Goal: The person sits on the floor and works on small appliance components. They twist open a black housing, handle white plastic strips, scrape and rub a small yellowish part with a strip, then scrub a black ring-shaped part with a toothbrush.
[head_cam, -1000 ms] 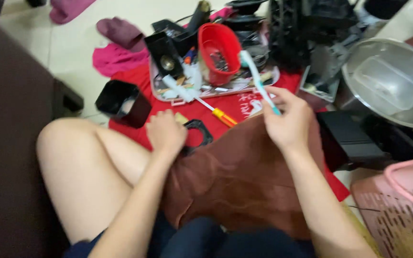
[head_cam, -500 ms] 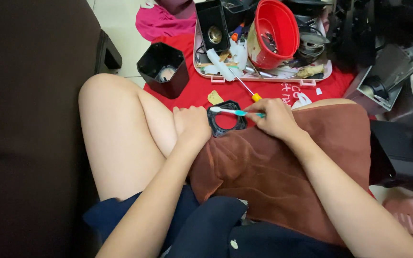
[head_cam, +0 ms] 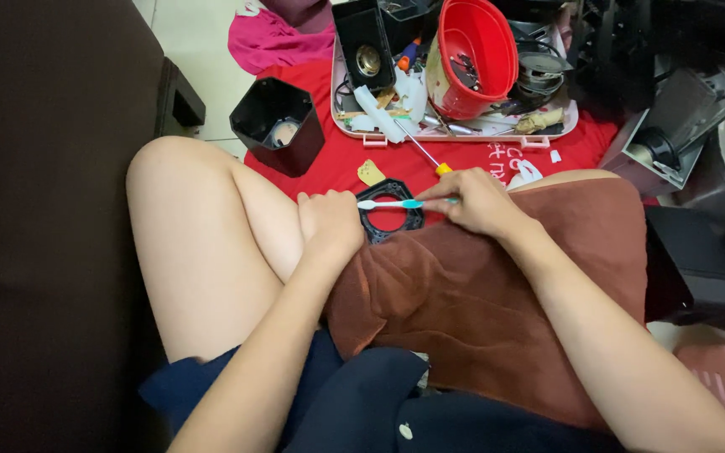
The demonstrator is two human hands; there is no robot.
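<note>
Left hand: my left hand [head_cam: 329, 225] is curled shut on the left rim of the black plastic frame [head_cam: 389, 210], pinning it against the brown towel [head_cam: 480, 294] over my knee.
Frame: a squarish black ring with a round opening showing red; it sits at the towel's front edge, just above the red cloth [head_cam: 329, 159].
Brush: the toothbrush [head_cam: 396, 204] has a white head and a teal neck, and lies across the frame's upper part, bristle end toward my left hand.
Right hand: my right hand [head_cam: 473, 201] pinches the handle closed between fingers and thumb.
Doing it well: I judge short strokes, frame held firm, bristles worked into the corners.
</note>
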